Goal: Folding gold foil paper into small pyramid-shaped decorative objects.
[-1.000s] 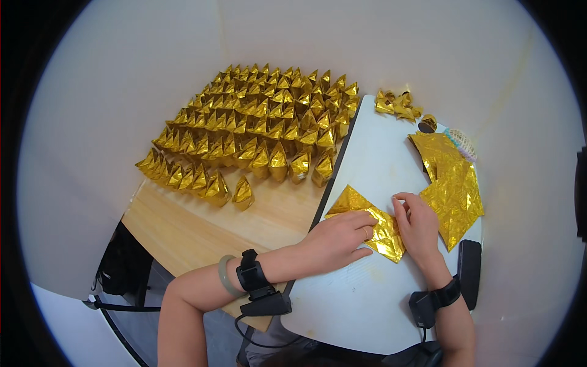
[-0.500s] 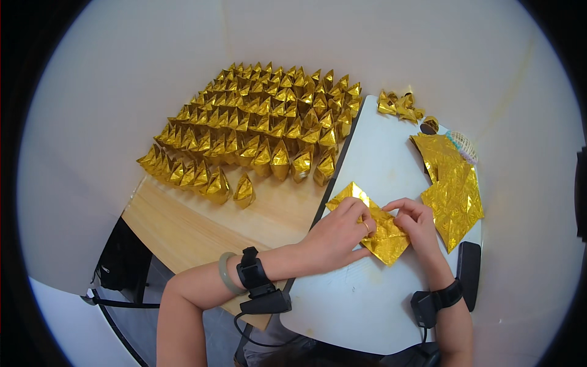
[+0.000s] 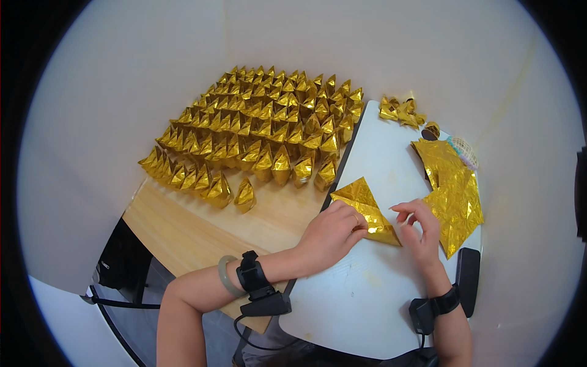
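Observation:
A gold foil paper sheet (image 3: 362,194), folded so that its outline is triangular, lies on the white board. My left hand (image 3: 330,235) is closed with its fingertips on the sheet's lower edge, covering part of that edge. Just off the sheet's right corner is my right hand (image 3: 422,235), its fingers bent but apart and holding nothing. To its right, overlapping gold foil sheets (image 3: 449,189) lie in a loose pile.
Rows of folded gold foil ingot shapes (image 3: 263,116) fill the far part of the wooden table (image 3: 183,226). On the white board (image 3: 361,306) are small gold pieces (image 3: 400,111), a woven round item (image 3: 463,151) and a black oblong object (image 3: 468,281).
The sheet went from a partly turned-up fold to a flatter triangle. My right hand let go of it and moved slightly away; my left hand shifted a little toward me.

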The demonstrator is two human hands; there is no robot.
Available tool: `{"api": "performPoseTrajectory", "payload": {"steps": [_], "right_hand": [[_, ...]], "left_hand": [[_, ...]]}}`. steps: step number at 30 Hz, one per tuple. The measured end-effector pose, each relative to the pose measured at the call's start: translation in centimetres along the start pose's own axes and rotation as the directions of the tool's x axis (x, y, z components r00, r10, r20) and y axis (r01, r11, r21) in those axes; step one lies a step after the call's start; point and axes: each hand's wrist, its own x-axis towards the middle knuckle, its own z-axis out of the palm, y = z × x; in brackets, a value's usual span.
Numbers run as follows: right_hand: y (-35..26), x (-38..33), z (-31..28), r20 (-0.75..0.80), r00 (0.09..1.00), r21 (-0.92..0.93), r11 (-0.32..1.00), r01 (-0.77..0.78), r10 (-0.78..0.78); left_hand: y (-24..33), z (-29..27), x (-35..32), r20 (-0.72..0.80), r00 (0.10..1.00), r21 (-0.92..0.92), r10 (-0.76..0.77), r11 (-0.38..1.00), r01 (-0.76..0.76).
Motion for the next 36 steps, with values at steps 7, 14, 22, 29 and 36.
{"api": "performPoseTrajectory", "payload": {"steps": [7,14,22,29,36], "right_hand": [[-2.0,-0.2,0.8,0.222,0.924,-0.203,0.942,-0.268,0.311],[-1.4,-0.2,1.0,0.120,0.984,-0.375,0.923,-0.079,0.133],[-1.8,0.0,0.1,0.388,0.743,-0.346,0.833,-0.431,0.546],[0.6,-0.4,1.2,-0.149,0.986,-0.394,0.910,-0.126,0.072],[0.3,-0.3,1.0,-0.029,0.976,-0.221,0.951,-0.218,0.217]], "left_hand": [[0.4,-0.1,0.4,0.018,0.998,0.041,-0.061,0.997,0.060],[-0.1,0.1,0.1,0.043,0.997,0.132,0.057,0.989,-0.062],[0.4,-0.3,0.0,0.058,0.996,0.156,0.064,0.985,-0.073],[-0.4,0.1,0.1,-0.003,0.998,0.158,0.055,0.986,-0.054],[-0.5,-0.1,0.2,0.012,1.000,0.087,-0.005,0.996,0.004]]}}
